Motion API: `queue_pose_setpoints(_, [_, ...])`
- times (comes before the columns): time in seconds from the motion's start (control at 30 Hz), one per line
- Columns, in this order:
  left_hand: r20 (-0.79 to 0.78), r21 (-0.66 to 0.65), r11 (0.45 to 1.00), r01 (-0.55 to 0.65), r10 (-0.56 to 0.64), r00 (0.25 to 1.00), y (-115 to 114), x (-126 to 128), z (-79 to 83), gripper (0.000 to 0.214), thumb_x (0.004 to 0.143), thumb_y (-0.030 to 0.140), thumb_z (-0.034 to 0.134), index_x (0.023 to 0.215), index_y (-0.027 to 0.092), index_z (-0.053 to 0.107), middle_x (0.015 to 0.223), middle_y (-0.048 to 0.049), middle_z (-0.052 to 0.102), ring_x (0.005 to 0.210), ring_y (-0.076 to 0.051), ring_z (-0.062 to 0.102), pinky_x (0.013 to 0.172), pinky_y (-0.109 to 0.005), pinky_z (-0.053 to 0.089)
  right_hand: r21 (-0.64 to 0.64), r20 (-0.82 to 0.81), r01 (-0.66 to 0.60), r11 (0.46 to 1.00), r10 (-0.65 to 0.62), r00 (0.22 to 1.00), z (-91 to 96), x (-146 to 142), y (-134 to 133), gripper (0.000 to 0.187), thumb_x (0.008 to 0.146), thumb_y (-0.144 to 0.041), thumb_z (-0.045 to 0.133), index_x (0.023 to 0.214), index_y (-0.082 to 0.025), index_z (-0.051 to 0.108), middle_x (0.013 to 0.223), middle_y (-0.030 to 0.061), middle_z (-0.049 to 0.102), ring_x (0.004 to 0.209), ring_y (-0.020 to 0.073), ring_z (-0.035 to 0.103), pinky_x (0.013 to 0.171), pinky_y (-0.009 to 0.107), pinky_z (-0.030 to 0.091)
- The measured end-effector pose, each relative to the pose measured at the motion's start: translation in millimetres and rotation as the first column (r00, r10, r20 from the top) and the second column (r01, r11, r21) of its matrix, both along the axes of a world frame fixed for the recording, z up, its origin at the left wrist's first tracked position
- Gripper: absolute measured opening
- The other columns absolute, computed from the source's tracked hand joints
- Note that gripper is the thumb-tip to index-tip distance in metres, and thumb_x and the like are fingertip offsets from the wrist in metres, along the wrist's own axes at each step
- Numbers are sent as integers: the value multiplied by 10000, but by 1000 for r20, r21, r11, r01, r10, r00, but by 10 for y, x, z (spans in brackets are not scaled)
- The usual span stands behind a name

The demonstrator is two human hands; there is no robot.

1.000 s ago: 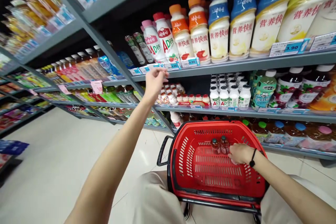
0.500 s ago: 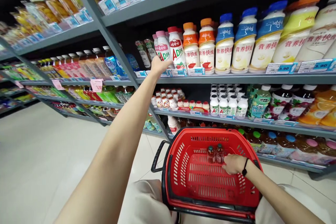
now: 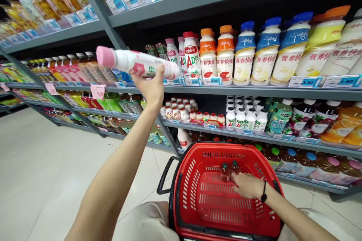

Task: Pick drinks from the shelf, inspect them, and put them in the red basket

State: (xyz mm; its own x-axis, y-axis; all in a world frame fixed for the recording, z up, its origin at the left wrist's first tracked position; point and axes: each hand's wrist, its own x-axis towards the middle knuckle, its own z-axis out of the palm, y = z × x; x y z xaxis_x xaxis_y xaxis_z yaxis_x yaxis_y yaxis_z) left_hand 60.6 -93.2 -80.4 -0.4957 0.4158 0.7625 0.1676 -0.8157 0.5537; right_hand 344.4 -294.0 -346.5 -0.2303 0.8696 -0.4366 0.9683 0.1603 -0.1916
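Clamps pink-capped bottle (image 3: 135, 64) sideways in left hand (image 3: 151, 88), best gripped mid-body; rests right hand (image 3: 247, 185) on small bottles (image 3: 229, 171) in red basket (image 3: 198, 150), hold unclear.

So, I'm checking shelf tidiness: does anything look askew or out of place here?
Only the pink-capped bottle: the left hand holds it sideways in front of the shelf, while the shelved bottles stand upright. Nothing looks spilled or damaged.
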Motion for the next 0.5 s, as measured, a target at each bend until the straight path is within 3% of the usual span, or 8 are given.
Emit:
queue_pose_setpoints(0.07, [121,76,995,66,-75,990,-265,-12,-326,694,772,319,919,1275,101,494,1324,-91,637,1254,-206,620,1147,-365,461,69,-91,10,998,-3,996,74,67,51,582,1064,-328,391,1580,-65,445,1294,267,710,1229,392,697,1032,528,521])
queue_pose_setpoints(0.1, [83,71,989,132,-138,987,-406,-3,-517,615,776,375,912,1203,105,563,1232,-80,693,1130,-209,673,1073,-378,514,132,-194,50,990,-23,981,96,101,85,589,1070,-353,373,1591,-80,409,1266,248,713,1186,376,702,1020,531,515])
queue_pose_setpoints(0.17, [-8,-70,961,266,-268,964,-690,38,-933,516,795,456,881,1102,104,661,1094,-85,748,929,-199,706,904,-366,572,214,-426,156,964,-52,903,98,152,149,553,1070,-381,363,1553,-115,407,1205,191,715,1071,309,701,1008,508,510])
queue_pose_setpoints(0.23, [13,-263,896,357,-366,930,-958,100,-1368,524,705,467,931,1006,116,686,931,-71,751,770,-178,687,745,-323,569,161,-641,252,954,-93,762,51,157,184,493,1060,-436,394,1466,-163,446,1179,146,694,963,248,687,942,459,541])
queue_pose_setpoints(0.3, [120,-435,713,549,-558,821,-1188,176,-1784,527,692,433,935,1035,135,669,965,-75,754,788,-188,703,736,-322,579,24,-790,278,960,-152,593,-14,102,171,476,1031,-520,465,1379,-196,474,1150,116,671,925,219,681,857,412,573])
queue_pose_setpoints(0.4, [302,-641,422,641,-630,716,-1435,308,-2278,529,624,347,974,981,145,641,843,-14,711,701,-133,639,668,-253,526,-198,-874,197,960,-264,409,-101,-65,80,555,978,-627,577,1330,-205,506,1137,102,659,1013,223,685,839,382,598])
queue_pose_setpoints(0.5, [365,-697,254,670,-679,637,-1565,424,-2492,530,590,326,992,944,143,642,842,-5,698,719,-121,618,687,-245,509,-375,-878,49,926,-371,302,-187,-261,-35,709,894,-668,723,1402,-221,511,1250,111,646,1055,220,693,905,394,608])
